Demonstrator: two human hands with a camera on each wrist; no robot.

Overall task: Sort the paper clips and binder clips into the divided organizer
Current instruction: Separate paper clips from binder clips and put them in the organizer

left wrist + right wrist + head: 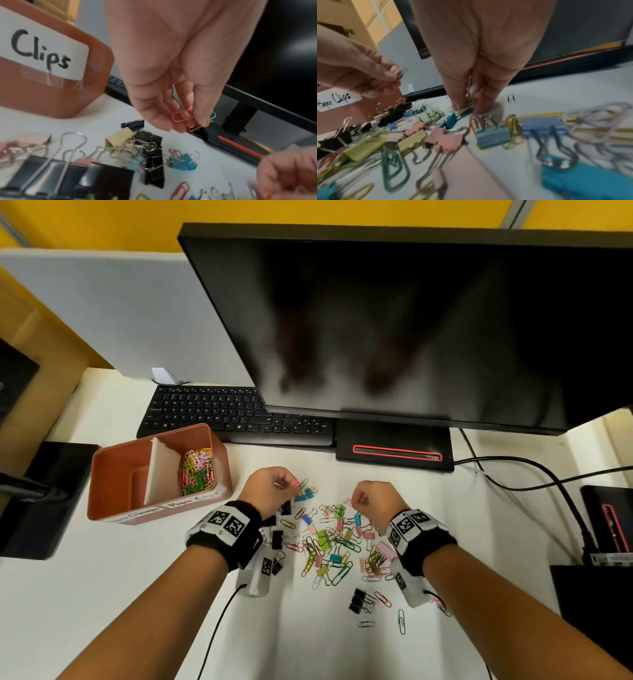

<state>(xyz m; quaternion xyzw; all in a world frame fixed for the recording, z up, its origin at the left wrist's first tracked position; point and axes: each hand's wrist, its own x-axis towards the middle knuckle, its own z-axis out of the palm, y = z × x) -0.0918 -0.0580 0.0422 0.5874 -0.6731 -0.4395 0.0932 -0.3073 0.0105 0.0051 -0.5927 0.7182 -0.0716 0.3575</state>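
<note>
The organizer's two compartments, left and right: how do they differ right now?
The organizer is split by a white divider. The right compartment holds a heap of coloured paper clips; the left compartment shows only its bare floor. The right one's label reads "Paper Clips"; the left one's label is too blurred to read. Both share the same brown walls.

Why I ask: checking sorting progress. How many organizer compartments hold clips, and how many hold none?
Holding paper clips: 1, the right compartment
Nothing visible inside: 1, the left compartment
Total: 2 compartments in the organizer
</note>
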